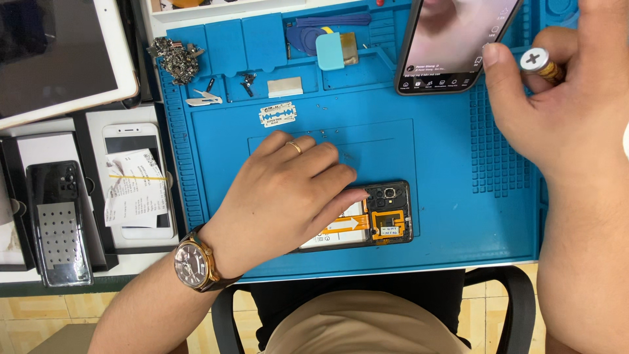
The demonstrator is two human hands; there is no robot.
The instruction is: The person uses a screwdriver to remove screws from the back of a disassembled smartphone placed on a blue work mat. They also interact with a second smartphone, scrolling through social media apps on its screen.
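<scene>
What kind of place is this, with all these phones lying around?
Most likely a phone repair bench. An opened phone with its back cover off lies on a blue repair mat under the left hand. The right hand holds a screwdriver, and more phones wait beside the mat.

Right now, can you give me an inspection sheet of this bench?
Surface: blue repair mat.
Job's things: opened phone, back off, insides showing.
Clutter: razor blade, pile of small metal parts, tweezers, second phone with lit screen.
Hands: left hand rests on the opened phone; right hand grips a screwdriver.
Cables: nothing seen.
Surroundings: tablet and boxed phones beside the mat.
</scene>
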